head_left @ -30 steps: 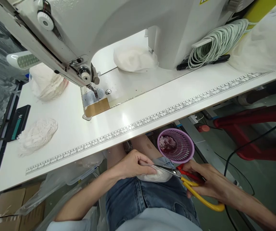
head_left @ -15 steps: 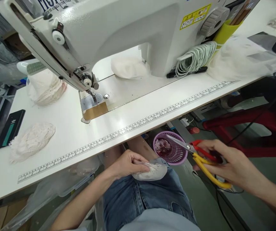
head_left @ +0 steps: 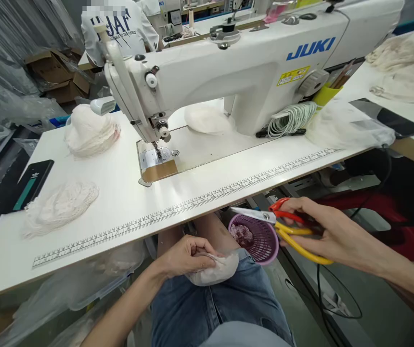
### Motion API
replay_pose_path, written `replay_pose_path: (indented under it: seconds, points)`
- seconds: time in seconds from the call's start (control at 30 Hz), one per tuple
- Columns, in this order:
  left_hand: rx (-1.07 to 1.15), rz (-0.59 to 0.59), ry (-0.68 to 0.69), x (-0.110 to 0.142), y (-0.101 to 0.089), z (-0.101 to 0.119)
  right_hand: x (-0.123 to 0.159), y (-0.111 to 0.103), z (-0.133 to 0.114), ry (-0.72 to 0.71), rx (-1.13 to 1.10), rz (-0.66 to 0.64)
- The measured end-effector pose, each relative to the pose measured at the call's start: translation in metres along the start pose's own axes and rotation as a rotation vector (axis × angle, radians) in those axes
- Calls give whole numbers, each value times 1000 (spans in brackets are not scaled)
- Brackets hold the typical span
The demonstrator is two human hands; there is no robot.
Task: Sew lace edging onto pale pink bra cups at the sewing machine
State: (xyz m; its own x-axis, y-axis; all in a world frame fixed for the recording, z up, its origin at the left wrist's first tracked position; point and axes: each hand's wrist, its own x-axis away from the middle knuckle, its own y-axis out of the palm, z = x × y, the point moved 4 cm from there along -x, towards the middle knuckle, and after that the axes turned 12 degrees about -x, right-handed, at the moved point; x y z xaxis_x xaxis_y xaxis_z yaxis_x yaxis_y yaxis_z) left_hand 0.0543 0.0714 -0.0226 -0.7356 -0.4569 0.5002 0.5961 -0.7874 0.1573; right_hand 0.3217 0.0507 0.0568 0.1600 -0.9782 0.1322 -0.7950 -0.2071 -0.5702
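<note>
Over my lap, my left hand (head_left: 188, 258) pinches a small white fabric piece (head_left: 221, 270) between thumb and fingers; its rounded lower part hangs over the denim shorts. My right hand (head_left: 322, 236), to the right and in the air, grips a pair of scissors (head_left: 297, 229) with red and yellow handles. Their blades point left, towards the table edge, above the rim of a purple basket (head_left: 270, 248). The blades look closed or nearly so, and they are apart from the fabric. Pinkish-white scraps (head_left: 242, 235) lie inside the basket.
A white sewing machine (head_left: 257, 67) stands on the table (head_left: 120, 193), which has a ruler strip (head_left: 178, 209) along its front edge. White fabric stacks (head_left: 91, 130) and a lace pile (head_left: 62, 205) lie left. Corded loops (head_left: 291, 118) sit right. A person (head_left: 120, 29) is beyond the machine.
The view has tilted up, showing more of the room behind the machine. The scissors have shifted left, and their blades look less spread. My left hand keeps its pinch on the fabric.
</note>
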Motion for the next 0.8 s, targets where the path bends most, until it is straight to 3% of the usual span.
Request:
replay_pose_path:
  seconds: [0.1,0.27,0.47,0.63,0.8]
  points:
    - [62,-64,77,1,-1,1,4,24,-5,42,-232,-228]
    - [60,-23,35,-1,-5,-7,3,69,-6,138,-574,-196]
    - [59,-9,54,-3,-1,-7,-13,110,-21,83,-765,-243]
    - [41,44,68,-3,-3,-11,-17,124,-12,75,-747,-184]
    - [96,22,59,-4,-5,-12,-14,118,14,100,-630,-99]
